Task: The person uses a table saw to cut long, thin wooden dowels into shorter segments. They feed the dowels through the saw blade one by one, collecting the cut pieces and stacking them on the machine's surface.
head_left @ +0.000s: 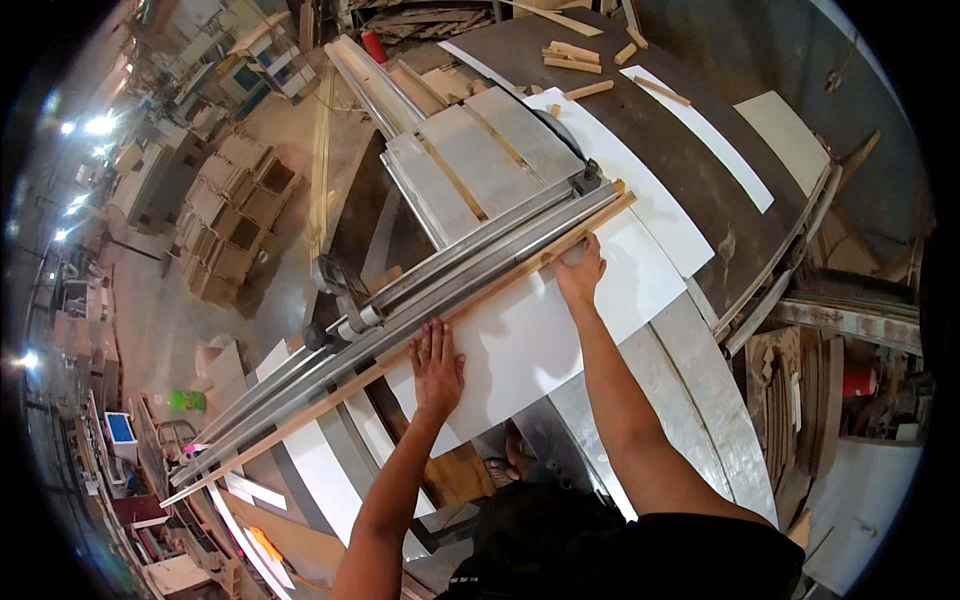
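A white rectangular panel (515, 350) lies in front of me on a metal saw table, its far edge along a long wooden strip (500, 280). The strip runs beside a metal fence rail (440, 305). My left hand (437, 372) rests flat with fingers stretched, fingertips at the strip and palm near the panel's left end. Farther right, my right hand (582, 272) presses down on the panel close to the strip, thumb apart from the fingers. Neither hand lifts anything. Part of the right hand's fingers is hard to make out.
Beyond the rail is a ribbed metal sliding table (480, 150). Wood offcuts (573, 57) and a white strip (700, 135) lie on the dark surface at far right. A clamp-like stop (340, 285) sits on the rail. Stacked brown boards (225, 215) stand on the floor at left.
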Demonstrator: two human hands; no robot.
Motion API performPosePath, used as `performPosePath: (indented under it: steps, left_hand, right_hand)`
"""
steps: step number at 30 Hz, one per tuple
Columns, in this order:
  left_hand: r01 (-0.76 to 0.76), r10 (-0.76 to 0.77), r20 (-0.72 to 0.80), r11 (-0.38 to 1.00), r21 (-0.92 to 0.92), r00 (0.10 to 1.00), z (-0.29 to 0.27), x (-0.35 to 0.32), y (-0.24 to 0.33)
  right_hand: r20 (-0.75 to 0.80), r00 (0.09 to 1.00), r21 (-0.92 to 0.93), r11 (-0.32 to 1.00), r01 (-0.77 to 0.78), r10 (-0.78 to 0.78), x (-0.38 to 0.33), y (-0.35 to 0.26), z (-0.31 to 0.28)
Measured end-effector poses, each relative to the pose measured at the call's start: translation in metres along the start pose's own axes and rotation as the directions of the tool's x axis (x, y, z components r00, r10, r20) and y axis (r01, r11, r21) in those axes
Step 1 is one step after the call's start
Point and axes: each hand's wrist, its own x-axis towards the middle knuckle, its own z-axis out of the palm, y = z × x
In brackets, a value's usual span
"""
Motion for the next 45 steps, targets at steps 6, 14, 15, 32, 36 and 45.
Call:
performPosePath:
  steps: [6, 14, 15, 32, 36, 45]
  left_hand:
    - [-0.012, 0.009, -0.076, 0.999, -0.041, 0.997, -0.010, -0.003, -0.011]
    - [-0.022, 0.022, -0.003, 0.969, -0.247, 1.000, -0.022, 0.029, -0.024]
    - [-0.046, 0.047, -0.002, 0.966, -0.253, 0.999, -0.023, 0.030, -0.025]
    - [-0.157, 0.188, -0.237, 0.977, 0.144, 0.953, -0.023, 0.038, -0.051]
    - [-0.153, 0.156, -0.068, 0.987, 0.058, 0.985, -0.041, 0.058, -0.042]
    - [-0.048, 0.048, -0.032, 0.999, 0.015, 0.998, -0.040, 0.062, -0.034]
  right_hand:
    - [-0.082, 0.996, 0.007, 0.999, 0.047, -0.046, -0.016, -0.008, -0.008]
    - [-0.080, 0.997, 0.038, 0.999, -0.007, 0.010, -0.020, -0.005, 0.000]
    - [-0.062, 0.998, 0.031, 0.999, 0.016, -0.014, -0.018, -0.002, 0.000]
    - [-0.089, 0.996, -0.238, 0.970, -0.039, 0.018, -0.013, -0.016, 0.009]
    - [-0.090, 0.993, -0.269, 0.958, -0.098, 0.076, -0.005, -0.015, 0.005]
    - [-0.104, 0.990, -0.303, 0.945, -0.125, 0.097, 0.017, -0.002, 0.007]
